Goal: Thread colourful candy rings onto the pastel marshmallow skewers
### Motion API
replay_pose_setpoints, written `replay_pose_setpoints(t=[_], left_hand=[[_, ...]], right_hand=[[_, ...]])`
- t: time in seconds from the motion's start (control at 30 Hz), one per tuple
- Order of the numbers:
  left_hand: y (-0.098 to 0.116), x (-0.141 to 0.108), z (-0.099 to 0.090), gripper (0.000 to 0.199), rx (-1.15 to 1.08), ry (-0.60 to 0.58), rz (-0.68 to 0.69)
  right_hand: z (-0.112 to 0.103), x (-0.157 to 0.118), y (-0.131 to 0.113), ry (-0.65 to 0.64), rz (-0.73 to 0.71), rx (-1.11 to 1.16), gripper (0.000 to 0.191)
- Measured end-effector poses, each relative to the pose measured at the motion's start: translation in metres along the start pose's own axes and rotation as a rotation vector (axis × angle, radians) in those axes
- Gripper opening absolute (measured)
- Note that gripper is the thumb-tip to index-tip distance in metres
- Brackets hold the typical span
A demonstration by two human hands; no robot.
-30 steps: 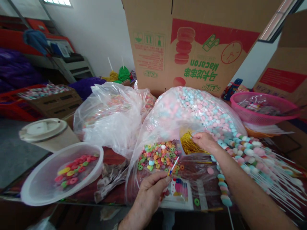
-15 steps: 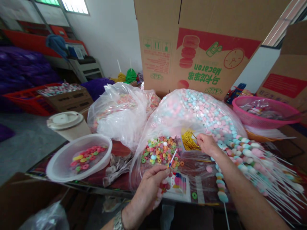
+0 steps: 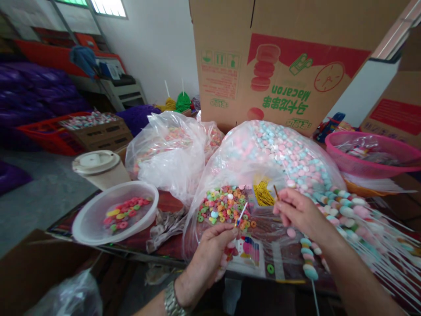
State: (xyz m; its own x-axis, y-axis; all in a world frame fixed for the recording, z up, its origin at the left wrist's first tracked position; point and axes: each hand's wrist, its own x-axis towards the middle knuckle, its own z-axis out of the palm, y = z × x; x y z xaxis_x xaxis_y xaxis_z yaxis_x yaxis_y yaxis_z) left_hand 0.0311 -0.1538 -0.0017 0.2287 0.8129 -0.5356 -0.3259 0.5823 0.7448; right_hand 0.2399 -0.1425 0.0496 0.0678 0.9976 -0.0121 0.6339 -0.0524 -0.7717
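Observation:
My left hand (image 3: 212, 250) is closed around the gathered neck of a wrapped candy skewer. Its white stick (image 3: 243, 211) pokes up above my thumb, and most of the wrapped part is hidden in the palm. Between the fingertips of my right hand (image 3: 297, 215) is a thin gold twist tie (image 3: 275, 192), standing upright. Just left of it sits a small clear tray with many gold twist ties (image 3: 262, 193). Loose ring candies (image 3: 220, 204) in mixed colours lie beyond my left hand. Printed wrapper bags (image 3: 250, 253) lie flat at the table edge beside that hand.
A big clear bag of pastel candies (image 3: 292, 149) stands behind, with finished skewers (image 3: 358, 219) piled at right. At left are a white bowl (image 3: 80, 219) with ring candies and a lidded tub (image 3: 110, 174). A pink basket (image 3: 348, 156) and a tall carton (image 3: 226, 26) stand farther back.
My right hand has drawn back right and slightly down from the tray, bringing out a gold twist tie. The left hand keeps its hold on the skewer. The view has shifted slightly.

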Motion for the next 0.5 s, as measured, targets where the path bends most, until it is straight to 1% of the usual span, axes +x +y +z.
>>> replay_pose_setpoints(t=[0.07, 0.1, 0.13, 0.2, 0.27, 0.37, 0.43, 0.5], left_hand=[[0.002, -0.001, 0.002, 0.021, 0.016, -0.020, 0.020], [0.002, -0.001, 0.004, 0.018, 0.023, -0.039, 0.037], [0.002, -0.002, 0.005, 0.015, 0.032, -0.062, 0.056], [-0.001, -0.004, 0.005, 0.011, 0.068, -0.106, 0.084], [-0.005, -0.006, 0.002, 0.010, 0.134, -0.134, 0.108], [-0.010, -0.007, -0.005, 0.012, 0.241, -0.168, 0.159], [-0.010, -0.007, -0.009, 0.016, 0.312, -0.223, 0.215], [-0.009, -0.009, -0.012, 0.020, 0.395, -0.318, 0.285]], right_hand=[[0.022, -0.030, -0.015, -0.147, -0.134, 0.071, 0.017], [0.035, -0.042, -0.020, -0.173, -0.172, 0.094, 0.018], [0.048, -0.051, -0.022, -0.184, -0.173, 0.123, 0.020], [0.070, -0.060, -0.021, -0.173, -0.098, 0.177, 0.027], [0.085, -0.060, -0.015, -0.189, 0.001, 0.231, 0.033], [0.092, -0.057, -0.007, -0.194, 0.079, 0.287, 0.035], [0.091, -0.058, -0.005, -0.145, 0.073, 0.303, 0.033], [0.090, -0.060, -0.005, -0.105, 0.023, 0.289, 0.032]])
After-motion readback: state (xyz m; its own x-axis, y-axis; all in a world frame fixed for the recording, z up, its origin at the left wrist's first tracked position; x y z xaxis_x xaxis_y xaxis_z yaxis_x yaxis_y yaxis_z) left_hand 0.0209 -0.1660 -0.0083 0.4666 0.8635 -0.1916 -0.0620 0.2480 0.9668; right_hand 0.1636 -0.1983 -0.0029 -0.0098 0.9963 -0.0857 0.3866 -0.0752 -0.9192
